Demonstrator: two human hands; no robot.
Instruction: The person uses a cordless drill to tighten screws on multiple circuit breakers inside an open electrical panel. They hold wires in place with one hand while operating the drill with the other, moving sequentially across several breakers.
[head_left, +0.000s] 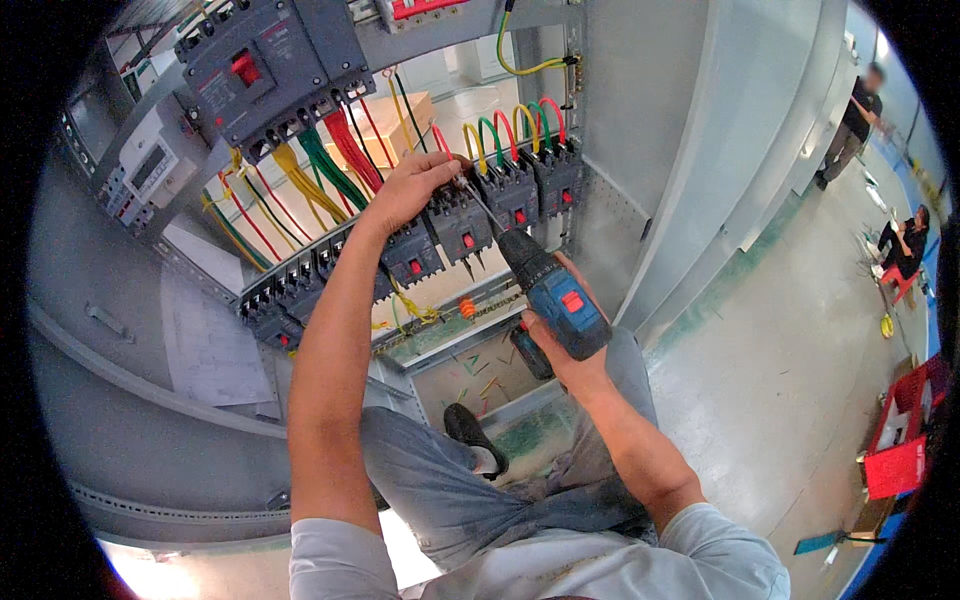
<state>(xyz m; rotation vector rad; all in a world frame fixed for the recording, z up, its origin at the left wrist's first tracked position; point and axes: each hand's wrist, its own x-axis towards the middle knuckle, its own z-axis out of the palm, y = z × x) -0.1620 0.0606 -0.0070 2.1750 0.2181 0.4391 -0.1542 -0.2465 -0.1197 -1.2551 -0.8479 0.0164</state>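
My right hand [580,372] grips a blue and black cordless drill [562,298] by its handle. The drill's long thin bit [482,207] points up and left to the top terminals of a dark grey circuit breaker [458,228] with a red switch. At the bit's tip, my left hand [408,190] has its fingers closed together over the terminals. A red wire [440,140] rises right beside those fingertips. What they pinch is hidden. To the right, two more breakers [508,200] carry looped yellow, green and red wires [514,135].
A large breaker [258,70] hangs upper left, with bundled red wires [352,150] below. The metal cabinet [640,100] surrounds my arms. Wire scraps lie on the floor [475,375] near my shoe [470,432]. Two people are far right, above a red bin [895,465].
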